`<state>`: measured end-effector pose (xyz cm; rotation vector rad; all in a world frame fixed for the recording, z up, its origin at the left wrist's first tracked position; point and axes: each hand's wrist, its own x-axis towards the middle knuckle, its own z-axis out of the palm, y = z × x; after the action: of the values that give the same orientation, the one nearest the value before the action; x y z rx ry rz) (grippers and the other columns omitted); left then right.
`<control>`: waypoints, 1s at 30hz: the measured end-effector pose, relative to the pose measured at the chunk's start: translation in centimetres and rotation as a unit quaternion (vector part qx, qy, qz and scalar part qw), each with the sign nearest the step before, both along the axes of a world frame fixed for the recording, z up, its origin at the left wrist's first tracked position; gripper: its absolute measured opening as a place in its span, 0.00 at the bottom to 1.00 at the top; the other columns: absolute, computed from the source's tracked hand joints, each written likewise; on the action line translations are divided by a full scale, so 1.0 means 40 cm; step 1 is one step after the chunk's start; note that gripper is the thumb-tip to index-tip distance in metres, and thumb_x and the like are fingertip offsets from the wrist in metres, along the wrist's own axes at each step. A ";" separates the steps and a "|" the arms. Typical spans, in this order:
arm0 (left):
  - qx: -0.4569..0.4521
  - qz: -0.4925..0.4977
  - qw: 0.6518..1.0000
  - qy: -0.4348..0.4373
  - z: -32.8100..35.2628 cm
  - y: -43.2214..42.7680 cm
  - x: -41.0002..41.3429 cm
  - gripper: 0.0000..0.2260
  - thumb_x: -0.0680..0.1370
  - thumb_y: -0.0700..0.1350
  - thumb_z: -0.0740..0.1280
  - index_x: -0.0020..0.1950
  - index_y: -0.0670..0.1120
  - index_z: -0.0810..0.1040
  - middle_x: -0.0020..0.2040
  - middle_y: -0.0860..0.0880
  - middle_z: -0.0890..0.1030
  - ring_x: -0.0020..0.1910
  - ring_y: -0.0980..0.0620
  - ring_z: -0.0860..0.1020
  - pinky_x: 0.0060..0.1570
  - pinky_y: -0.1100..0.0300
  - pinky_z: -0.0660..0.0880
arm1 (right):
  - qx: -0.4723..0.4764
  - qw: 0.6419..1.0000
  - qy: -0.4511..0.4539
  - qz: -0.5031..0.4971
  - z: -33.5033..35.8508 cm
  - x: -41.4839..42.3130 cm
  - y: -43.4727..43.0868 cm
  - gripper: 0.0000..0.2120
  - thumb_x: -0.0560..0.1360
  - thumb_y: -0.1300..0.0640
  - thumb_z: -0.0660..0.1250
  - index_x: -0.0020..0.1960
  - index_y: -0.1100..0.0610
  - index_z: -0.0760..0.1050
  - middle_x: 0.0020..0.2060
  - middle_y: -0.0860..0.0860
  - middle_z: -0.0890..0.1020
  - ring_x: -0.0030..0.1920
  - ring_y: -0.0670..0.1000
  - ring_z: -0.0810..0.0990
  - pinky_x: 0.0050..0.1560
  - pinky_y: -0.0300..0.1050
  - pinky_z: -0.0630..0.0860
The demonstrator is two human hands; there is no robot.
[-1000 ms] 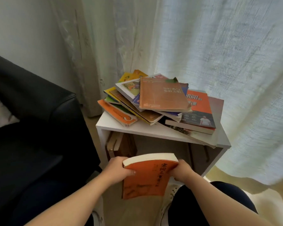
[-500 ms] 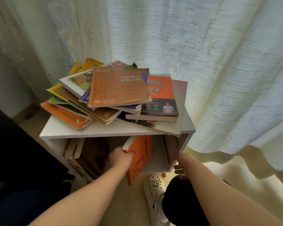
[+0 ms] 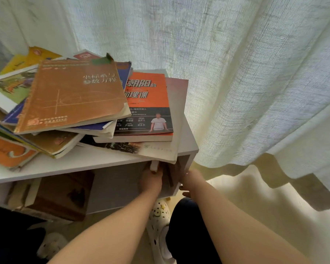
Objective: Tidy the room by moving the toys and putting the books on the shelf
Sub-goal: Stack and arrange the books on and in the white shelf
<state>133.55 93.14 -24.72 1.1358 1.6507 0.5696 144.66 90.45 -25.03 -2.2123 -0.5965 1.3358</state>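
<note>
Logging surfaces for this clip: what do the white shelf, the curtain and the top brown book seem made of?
White shelf: probably laminated board, smooth matte finish, flat panels with square edges. Curtain: thin woven fabric; daylight shines through and the weave shows. Brown book: paper softcover, matte and worn; scuffed edges, a bent corner.

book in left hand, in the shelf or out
In: the book sits inside the shelf, right end, gripped by the left hand.
</note>
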 end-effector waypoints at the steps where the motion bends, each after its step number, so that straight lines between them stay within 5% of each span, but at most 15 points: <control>1: -0.006 -0.041 0.999 0.010 0.003 0.003 -0.001 0.13 0.77 0.46 0.65 0.61 0.45 0.75 0.57 0.43 0.79 0.57 0.43 0.77 0.54 0.56 0.71 | -0.004 1.000 0.003 -0.002 0.000 -0.005 0.008 0.13 0.75 0.64 0.57 0.58 0.63 0.72 0.51 0.60 0.78 0.52 0.60 0.78 0.58 0.54 0.76; 4: -0.028 -0.159 0.987 0.003 0.013 0.017 0.001 0.21 0.72 0.44 0.72 0.64 0.44 0.72 0.59 0.46 0.78 0.60 0.46 0.76 0.52 0.61 0.70 | -0.022 1.000 0.004 -0.022 -0.006 -0.010 0.021 0.07 0.75 0.64 0.57 0.50 0.60 0.71 0.55 0.61 0.78 0.56 0.60 0.77 0.58 0.52 0.75; 7: -0.038 -0.208 0.977 -0.009 0.021 0.026 0.006 0.18 0.71 0.44 0.73 0.59 0.43 0.76 0.55 0.48 0.80 0.55 0.50 0.78 0.53 0.62 0.71 | -0.020 0.998 0.014 -0.050 -0.013 -0.008 0.027 0.06 0.75 0.64 0.55 0.42 0.59 0.69 0.50 0.60 0.78 0.51 0.57 0.76 0.57 0.51 0.74; 13: -0.029 -0.282 0.957 0.057 0.000 0.043 -0.010 0.17 0.70 0.34 0.67 0.58 0.42 0.76 0.54 0.44 0.80 0.55 0.47 0.78 0.47 0.61 0.72 | -0.014 0.999 -0.002 -0.037 -0.008 -0.013 0.022 0.05 0.75 0.63 0.56 0.45 0.59 0.71 0.46 0.57 0.76 0.49 0.57 0.76 0.54 0.49 0.75; 19: 0.004 -0.304 0.947 0.106 0.017 0.057 -0.017 0.08 0.73 0.36 0.64 0.50 0.45 0.75 0.48 0.47 0.78 0.50 0.49 0.77 0.47 0.61 0.72 | -0.001 0.999 -0.005 -0.040 0.016 -0.028 0.016 0.07 0.75 0.64 0.56 0.40 0.56 0.69 0.50 0.58 0.79 0.54 0.59 0.78 0.55 0.51 0.75; 30: 0.035 -0.315 0.943 0.102 0.161 0.002 -0.105 0.20 0.78 0.38 0.61 0.69 0.48 0.66 0.64 0.45 0.74 0.62 0.45 0.74 0.59 0.55 0.71 | 0.018 0.999 -0.029 -0.015 0.115 -0.065 -0.042 0.05 0.75 0.64 0.57 0.44 0.62 0.71 0.40 0.57 0.76 0.44 0.56 0.75 0.42 0.44 0.71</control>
<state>129.36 93.24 -18.30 1.7226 1.3266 0.0966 142.06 88.78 -20.45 -2.2295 -0.6020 1.2407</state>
